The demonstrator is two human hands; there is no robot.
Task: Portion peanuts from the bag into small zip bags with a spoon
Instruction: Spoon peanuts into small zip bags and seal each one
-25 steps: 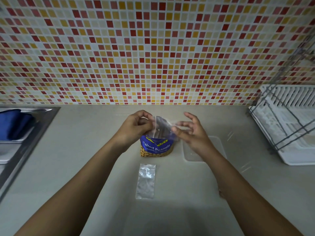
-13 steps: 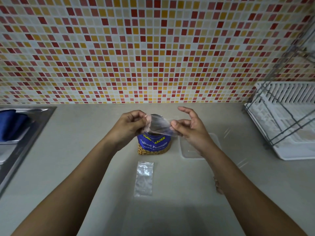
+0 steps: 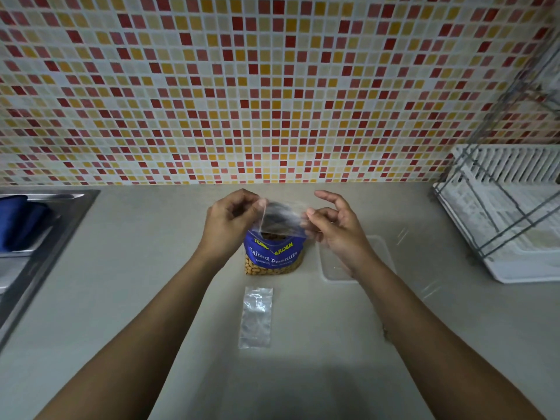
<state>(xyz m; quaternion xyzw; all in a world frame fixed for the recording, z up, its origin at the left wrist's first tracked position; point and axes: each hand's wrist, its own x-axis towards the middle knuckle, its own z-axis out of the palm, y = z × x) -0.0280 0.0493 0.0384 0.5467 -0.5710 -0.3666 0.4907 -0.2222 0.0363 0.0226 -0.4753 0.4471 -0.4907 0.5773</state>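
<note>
The beige counter carries everything, and the blue peanut bag standing near its middle serves as the landmark. Far to the right of the bag sits a white dish rack; far to its left, the steel sink. Just right of the bag lies a clear flat lid or tray, partly hidden under the right wrist.

Directly above the bag's open mouth, both hands hold one small zip bag stretched between them. The left hand pinches its left edge with curled fingers; the right hand nips the right edge between thumb and forefinger, its other fingers spread loose. The held bag's long axis runs left to right, so its mouth probably faces one hand, though which I cannot tell.

A second small zip bag lies flat in front of the peanut bag, nearer the person, long axis pointing away from them, roughly midway between the forearms. No spoon is visible, so scooping likely waits on opening this bag first.
</note>
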